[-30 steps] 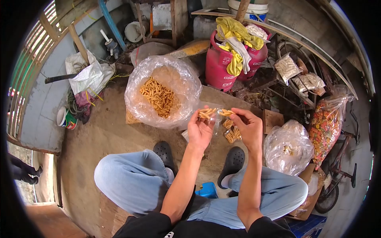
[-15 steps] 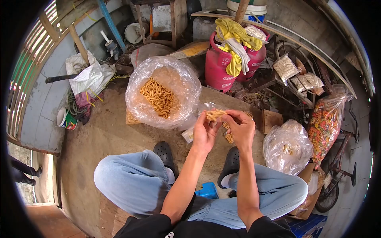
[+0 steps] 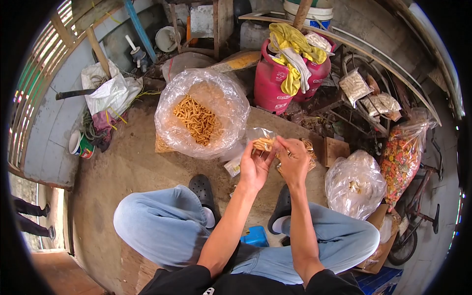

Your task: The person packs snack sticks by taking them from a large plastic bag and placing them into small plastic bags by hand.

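Note:
A small clear plastic bag of fried snack sticks (image 3: 263,144) is up between my two hands. My left hand (image 3: 255,169) cups it from below and to the left, with the fingers closed around its side. At the bag's right edge, my right hand (image 3: 295,164) has thumb and fingers pinched on the plastic, partly hiding that end. Beneath and behind the right hand lie more filled packets (image 3: 309,147) on the floor. Ahead and to the left stands a large open clear plastic bag (image 3: 231,105), with a heap of loose brown snack sticks (image 3: 196,120) inside.
Beyond the work area stand pink gas cylinders (image 3: 271,81) draped with yellow cloth (image 3: 290,42). To the right are a crumpled clear bag (image 3: 356,182), a tall bag of colourful snacks (image 3: 402,162) and a small bicycle (image 3: 410,216). A blue object (image 3: 255,237) sits between my legs.
My right hand has shifted slightly left and down and turned, its fingers now pinching the packet's right edge. The packet in my left hand has tilted, showing more clear plastic.

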Tool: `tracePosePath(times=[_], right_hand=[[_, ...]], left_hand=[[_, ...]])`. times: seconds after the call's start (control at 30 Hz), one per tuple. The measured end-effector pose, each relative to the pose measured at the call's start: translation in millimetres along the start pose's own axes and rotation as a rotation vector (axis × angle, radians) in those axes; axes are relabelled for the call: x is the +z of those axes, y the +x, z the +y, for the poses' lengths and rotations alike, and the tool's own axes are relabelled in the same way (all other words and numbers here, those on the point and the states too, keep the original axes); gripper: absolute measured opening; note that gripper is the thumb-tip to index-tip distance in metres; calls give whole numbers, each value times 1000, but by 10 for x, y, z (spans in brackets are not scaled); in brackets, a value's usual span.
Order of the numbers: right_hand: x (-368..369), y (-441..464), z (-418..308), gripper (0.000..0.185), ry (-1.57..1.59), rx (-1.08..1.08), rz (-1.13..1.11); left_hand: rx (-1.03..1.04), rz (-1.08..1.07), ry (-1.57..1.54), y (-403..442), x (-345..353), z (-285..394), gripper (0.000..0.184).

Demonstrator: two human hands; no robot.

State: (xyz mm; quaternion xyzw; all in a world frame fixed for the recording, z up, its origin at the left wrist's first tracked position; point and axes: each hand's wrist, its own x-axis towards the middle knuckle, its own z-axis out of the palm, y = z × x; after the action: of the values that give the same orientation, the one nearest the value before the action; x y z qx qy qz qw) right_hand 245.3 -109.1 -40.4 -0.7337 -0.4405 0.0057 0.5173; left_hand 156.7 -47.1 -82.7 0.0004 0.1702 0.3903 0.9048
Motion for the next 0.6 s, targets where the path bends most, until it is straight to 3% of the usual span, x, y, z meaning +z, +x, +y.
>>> tracePosePath(times=[0.17,0.23,0.37,0.43,0.53,0.6], right_hand=[[25,-41,130,27,174,103,-84],[67,-66,75,27,216,-52,-65],[134,-79,71,26,173,-8,-82],[107,-64,-7,23,427,231,-77],[-4,-14,64,21,479,300,-141],[-48,33,165,20,454,179,-189]], left_hand=[[0,8,-72,18,-17,34,27],[10,-73,-8,54,-105,35,26],[1,-75,98,48,-134,-21,25],[4,-49,177,13,-90,-4,30],[-50,-84,296,-34,-33,143,32],[-72,-139,346,-22,-80,288,33]])
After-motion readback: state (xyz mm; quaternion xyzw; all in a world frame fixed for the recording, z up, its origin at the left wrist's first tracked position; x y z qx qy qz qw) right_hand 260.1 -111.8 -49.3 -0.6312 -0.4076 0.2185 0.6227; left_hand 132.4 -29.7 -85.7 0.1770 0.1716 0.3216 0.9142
